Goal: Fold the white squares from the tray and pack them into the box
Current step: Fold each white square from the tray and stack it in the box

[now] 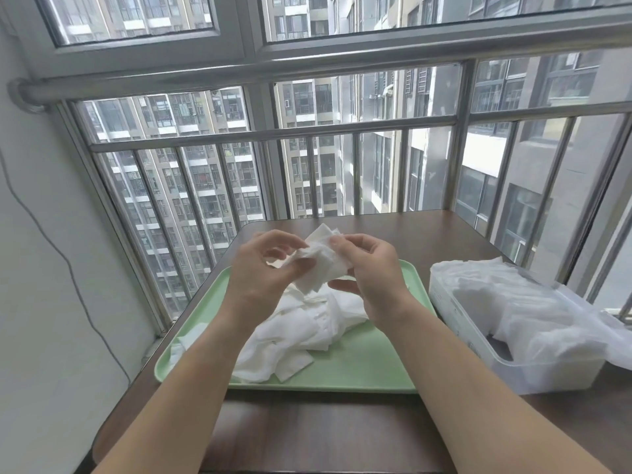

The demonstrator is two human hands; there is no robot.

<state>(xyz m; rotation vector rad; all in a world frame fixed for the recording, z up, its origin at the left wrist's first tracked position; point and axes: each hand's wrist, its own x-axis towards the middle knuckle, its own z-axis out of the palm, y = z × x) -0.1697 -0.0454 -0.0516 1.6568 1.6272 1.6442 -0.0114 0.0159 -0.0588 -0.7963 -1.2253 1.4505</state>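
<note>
A crumpled white square [319, 265] is held in the air above the green tray [369, 364]. My left hand [265, 271] pinches its left side and my right hand [371, 271] grips its right side with thumb on top. Under the hands, a loose heap of white squares [304, 333] lies in the tray. To the right stands a translucent white box [506, 340] with white squares and thin plastic wrap inside.
The tray and box sit on a dark brown wooden table [325, 429]. Metal window bars [355, 172] run close behind the table's far edge. A white wall [44, 285] with a thin cable is at the left.
</note>
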